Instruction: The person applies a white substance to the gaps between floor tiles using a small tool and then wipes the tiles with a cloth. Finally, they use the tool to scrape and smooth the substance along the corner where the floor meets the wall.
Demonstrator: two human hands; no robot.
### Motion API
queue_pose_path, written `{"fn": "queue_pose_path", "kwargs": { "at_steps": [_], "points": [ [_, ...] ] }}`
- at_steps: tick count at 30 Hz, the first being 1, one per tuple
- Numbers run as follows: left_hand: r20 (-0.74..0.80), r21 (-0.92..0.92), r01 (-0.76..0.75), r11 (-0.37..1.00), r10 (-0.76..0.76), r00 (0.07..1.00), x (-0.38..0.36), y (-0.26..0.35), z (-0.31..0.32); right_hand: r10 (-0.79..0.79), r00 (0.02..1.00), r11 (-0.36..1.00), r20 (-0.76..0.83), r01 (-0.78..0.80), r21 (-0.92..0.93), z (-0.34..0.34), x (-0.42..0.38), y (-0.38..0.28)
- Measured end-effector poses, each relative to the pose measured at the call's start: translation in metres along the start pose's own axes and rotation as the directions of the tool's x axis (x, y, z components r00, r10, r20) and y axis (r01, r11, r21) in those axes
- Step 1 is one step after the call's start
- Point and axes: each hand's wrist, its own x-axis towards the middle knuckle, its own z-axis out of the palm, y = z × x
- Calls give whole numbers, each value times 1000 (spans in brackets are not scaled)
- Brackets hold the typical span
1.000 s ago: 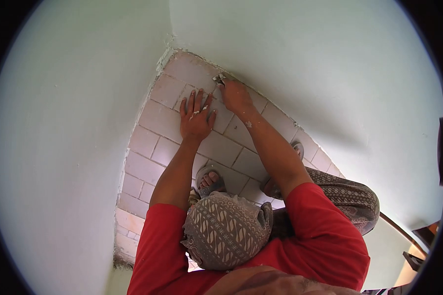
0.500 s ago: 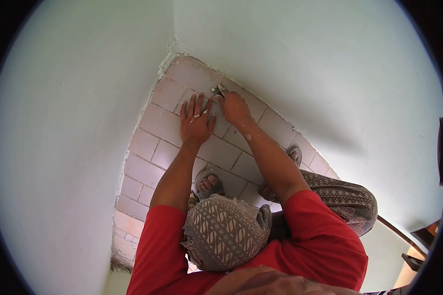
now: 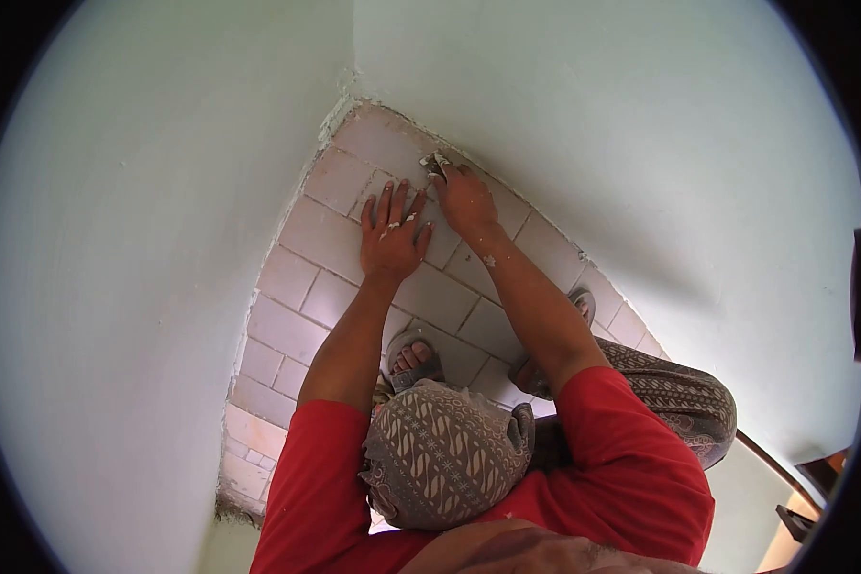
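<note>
The person squats in a corner and looks down at a tiled floor (image 3: pixel 301 277). The tiles are pale pink and grey squares and oblongs, with thin dark lines between them. White, crumbly stuff runs along the edge where the floor meets the two light green walls (image 3: pixel 143 287).

The left hand (image 3: pixel 392 239) lies flat on a tile, palm down. Its fingers are spread wide apart, and it holds nothing. Small white smears sit on the back of the fingers.

The right hand (image 3: pixel 467 201) is just beside it, closer to the wall. Its grip is pressed together, pinching a small scraper (image 3: pixel 435 163). The scraper is little, greyish and dirty with white bits. Only its tip pokes out past the fingers, so its full shape is hard to tell. The tip touches the floor right by the line where the tiles meet the wall, near the corner.

A white speck sticks to the right wrist. Lower down there are red sleeves (image 3: pixel 631 459), patterned trousers over a bent knee (image 3: pixel 440 454), and two feet in sandals (image 3: pixel 411 359) on the tiles.
</note>
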Motion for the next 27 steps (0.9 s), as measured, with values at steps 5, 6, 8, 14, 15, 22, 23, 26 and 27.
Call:
{"fn": "queue_pose_path", "kwargs": {
  "at_steps": [5,6,8,14,15,22,23,26,27],
  "points": [
    [-15,-31,2,1000,-3,1000,-1,-2,-1,-13,1000,999,-21,13,31,3,5,-1],
    [-12,-19,3,1000,-4,1000,0,-3,0,0,1000,1000,-14,0,27,2,8,-5],
    [-7,-11,4,1000,-4,1000,-1,-1,1,16,1000,1000,-5,-16,19,0,7,-8],
    [7,-19,15,1000,-14,1000,-3,-1,0,19,998,999,-63,-16,43,20,15,0],
    [4,-10,9,1000,-9,1000,-5,-1,2,10,998,999,-57,-8,47,20,16,0],
    [-2,3,1,1000,-1,1000,-1,-2,0,39,998,996,-49,-34,87,13,8,-5],
    [18,-1,3,1000,-3,1000,-8,-1,1,51,998,995,-32,-48,90,16,2,-4],
    [8,14,4,1000,-4,1000,-2,-2,1,43,998,994,-36,-40,98,18,6,2],
    [16,13,7,1000,-7,1000,0,-3,0,5,999,995,-42,-1,102,19,4,5]
  ]
}}
